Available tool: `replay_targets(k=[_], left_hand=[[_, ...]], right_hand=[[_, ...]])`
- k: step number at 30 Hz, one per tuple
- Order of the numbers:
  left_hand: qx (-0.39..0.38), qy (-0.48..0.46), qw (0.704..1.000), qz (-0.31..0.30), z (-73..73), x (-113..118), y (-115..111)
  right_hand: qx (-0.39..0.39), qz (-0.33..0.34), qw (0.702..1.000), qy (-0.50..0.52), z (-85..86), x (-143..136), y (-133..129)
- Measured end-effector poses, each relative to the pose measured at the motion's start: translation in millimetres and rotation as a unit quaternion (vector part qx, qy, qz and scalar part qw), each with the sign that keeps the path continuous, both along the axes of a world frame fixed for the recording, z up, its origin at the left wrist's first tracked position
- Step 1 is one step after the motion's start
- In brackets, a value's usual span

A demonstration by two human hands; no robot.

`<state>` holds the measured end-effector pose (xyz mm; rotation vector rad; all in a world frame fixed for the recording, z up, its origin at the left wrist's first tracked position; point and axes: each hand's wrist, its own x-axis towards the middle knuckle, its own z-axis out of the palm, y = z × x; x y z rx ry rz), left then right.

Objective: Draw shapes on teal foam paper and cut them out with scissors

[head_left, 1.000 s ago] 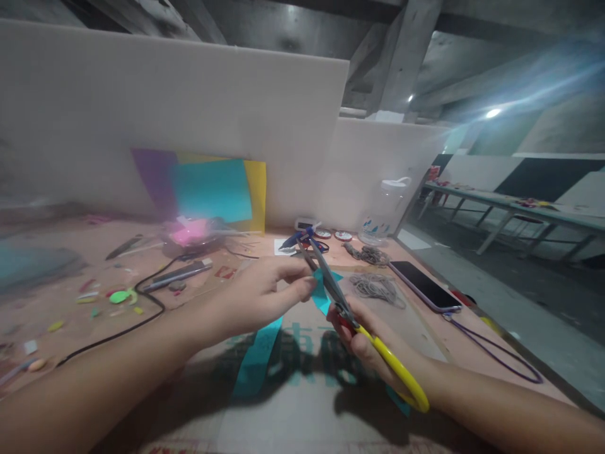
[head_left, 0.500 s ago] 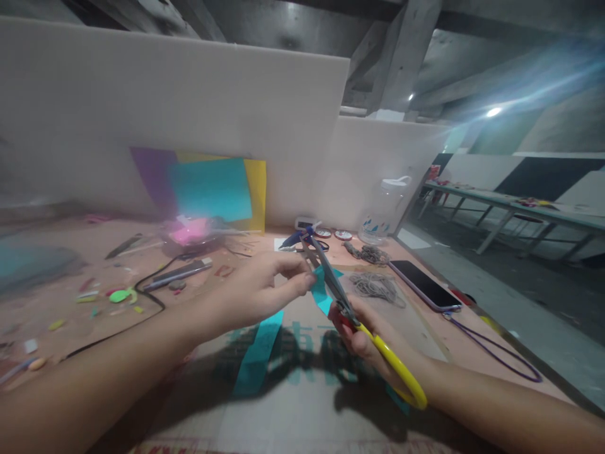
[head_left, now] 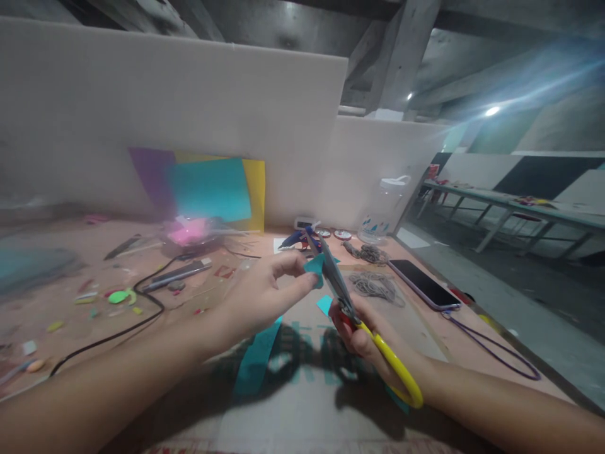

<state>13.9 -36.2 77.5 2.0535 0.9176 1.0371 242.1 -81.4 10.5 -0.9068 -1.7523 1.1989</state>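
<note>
My left hand (head_left: 274, 293) pinches a small piece of teal paper (head_left: 315, 268) between thumb and fingers, right beside the scissor blades. In my right hand (head_left: 366, 334) is a pair of scissors (head_left: 394, 366) with yellow handles, its blades pointing up and away from me and looking nearly closed. Another teal scrap (head_left: 324, 304) shows just under the blades, left of my right fingers. Below my left hand, a teal paper strip (head_left: 258, 362) lies on the printed cardboard (head_left: 302, 416). My right hand's fingers partly hide the scissors' pivot and lower handle.
Behind the hands lies a blue glue gun (head_left: 295, 239). A phone (head_left: 424, 284) with a purple strap, grey string (head_left: 375, 287) and a clear bottle (head_left: 378, 211) are to the right. Coloured sheets (head_left: 210, 189) lean on the white partition. A black cable (head_left: 155, 306) crosses the left side among scraps.
My left thumb and fingers have closed on the teal piece at the blades, which now sits higher and tilted. The scissor blades have drawn together. The strip on the cardboard has stayed put.
</note>
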Motion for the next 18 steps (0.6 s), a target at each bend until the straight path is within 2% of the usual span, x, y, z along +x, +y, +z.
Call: replay_targets(k=[4,8,13,18], left_hand=[[-0.015,0.020,0.999,-0.040,5.9,1.4,-4.9],[-0.003,0.031,0.998,-0.055,9.9,-0.5,-6.8],[0.016,0.044,0.998,-0.049,11.0,-3.5,-7.4],[0.029,0.060,0.998,-0.018,8.1,-3.5,-3.3]], right_hand=[[0.027,0.007,1.000,-0.008,-2.4,0.8,-1.3],[0.041,0.011,0.999,-0.010,-3.3,1.5,-1.8],[0.032,0.009,0.999,-0.012,-1.1,2.0,-2.4],[0.016,-0.008,1.000,-0.018,0.1,3.0,-1.8]])
